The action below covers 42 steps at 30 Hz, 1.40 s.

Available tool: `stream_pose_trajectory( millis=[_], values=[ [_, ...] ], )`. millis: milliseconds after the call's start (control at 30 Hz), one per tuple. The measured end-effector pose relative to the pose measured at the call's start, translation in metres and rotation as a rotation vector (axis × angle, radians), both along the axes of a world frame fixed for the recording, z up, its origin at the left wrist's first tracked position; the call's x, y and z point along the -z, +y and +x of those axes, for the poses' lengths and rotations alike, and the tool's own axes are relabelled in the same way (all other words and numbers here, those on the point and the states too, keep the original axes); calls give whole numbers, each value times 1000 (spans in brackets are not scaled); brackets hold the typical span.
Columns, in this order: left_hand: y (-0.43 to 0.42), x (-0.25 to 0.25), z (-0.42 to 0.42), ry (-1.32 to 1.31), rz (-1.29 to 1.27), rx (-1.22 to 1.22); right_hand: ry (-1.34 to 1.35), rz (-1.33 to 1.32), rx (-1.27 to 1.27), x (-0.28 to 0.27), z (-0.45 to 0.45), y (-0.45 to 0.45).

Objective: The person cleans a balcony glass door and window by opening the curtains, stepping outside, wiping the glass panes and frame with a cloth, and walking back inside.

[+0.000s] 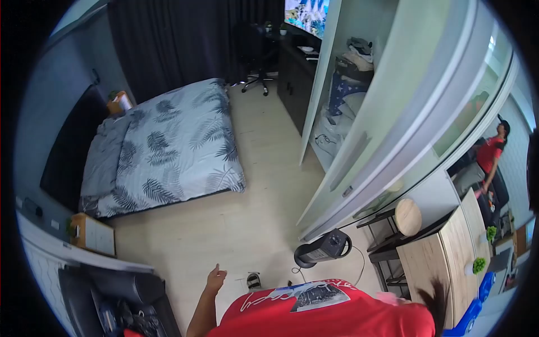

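Observation:
My left hand [215, 278] hangs low over the pale floor [185, 236], beside my red T-shirt [359, 314]. Nothing shows in it, and at least two of its fingers stand apart. My right hand is out of view. One foot in a dark sandal [254, 281] peeks out below the shirt front. Ahead on the floor, nearest to my body, stands a black tower-shaped appliance [323, 249] with a cable trailing from it.
A bed [174, 140] with leaf-print bedding fills the left. Wardrobe doors [387, 123] stand partly open on the right, near a stool [408, 217] and wooden table [429, 264]. Black sofa [109, 281] lies lower left. A person in red [491, 154] appears far right, possibly reflected.

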<state>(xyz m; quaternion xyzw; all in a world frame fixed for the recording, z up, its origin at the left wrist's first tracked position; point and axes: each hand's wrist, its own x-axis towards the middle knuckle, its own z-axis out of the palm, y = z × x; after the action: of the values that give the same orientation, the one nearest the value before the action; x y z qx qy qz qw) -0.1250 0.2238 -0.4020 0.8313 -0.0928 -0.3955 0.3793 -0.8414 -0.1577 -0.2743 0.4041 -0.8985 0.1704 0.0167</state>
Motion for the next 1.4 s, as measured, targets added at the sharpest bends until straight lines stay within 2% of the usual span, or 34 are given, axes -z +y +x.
stream_pose_trajectory(
  millis=[33,133,200,300,367,400,467,567,667,700,767,800,867,967,1000,1067,1100,1167,1233,1333,1400],
  values=[
    [-5,-17,16,123,-82,-170,-13,-1,-5,-5,23,8],
    [-73,-73,71,221,-263,12,-41,1,-44,-16,90,14],
    [-155,-139,94,311,-443,257,-51,4,-76,-18,128,6],
    [-273,-269,111,337,-858,892,-68,11,-126,-17,182,-14],
    [-332,-353,111,488,-1065,1289,-91,25,-156,-9,218,-34],
    [-357,-385,109,646,-1196,1454,-96,35,-182,-7,238,-46],
    [-393,-434,116,1009,-1254,1692,-120,52,-232,0,283,-79],
    [-445,-455,133,1533,-1146,1717,-173,76,-319,4,362,-142],
    [-503,-475,185,1628,-1020,1803,-237,113,-449,7,455,-205],
    [-525,-479,206,1415,-1370,1836,-254,124,-500,9,486,-225],
    [-559,-475,239,1158,-1713,1814,-298,150,-612,8,554,-266],
    [-572,-465,248,1355,-1475,1767,-321,165,-674,10,589,-288],
    [-609,-468,290,1505,-1242,1688,-374,191,-805,12,659,-330],
    [-674,-471,369,1318,-1418,1967,-442,232,-988,18,768,-386],
    [-689,-461,390,1043,-1551,1786,-464,246,-1031,20,802,-402],
    [-725,-445,450,868,-1448,1554,-509,259,-1121,23,876,-437],
    [-747,-436,489,946,-1239,1510,-533,264,-1165,21,911,-453],
    [-805,-390,560,634,-1224,1310,-581,255,-1233,16,982,-487],
    [-854,-342,627,326,-1061,1075,-625,227,-1299,8,1051,-525],
    [-924,-246,705,99,-890,1011,-677,106,-1398,-11,1147,-588],
    [-967,-206,749,-631,-995,1049,-736,1,-1449,-41,1214,-634]
  ],
)
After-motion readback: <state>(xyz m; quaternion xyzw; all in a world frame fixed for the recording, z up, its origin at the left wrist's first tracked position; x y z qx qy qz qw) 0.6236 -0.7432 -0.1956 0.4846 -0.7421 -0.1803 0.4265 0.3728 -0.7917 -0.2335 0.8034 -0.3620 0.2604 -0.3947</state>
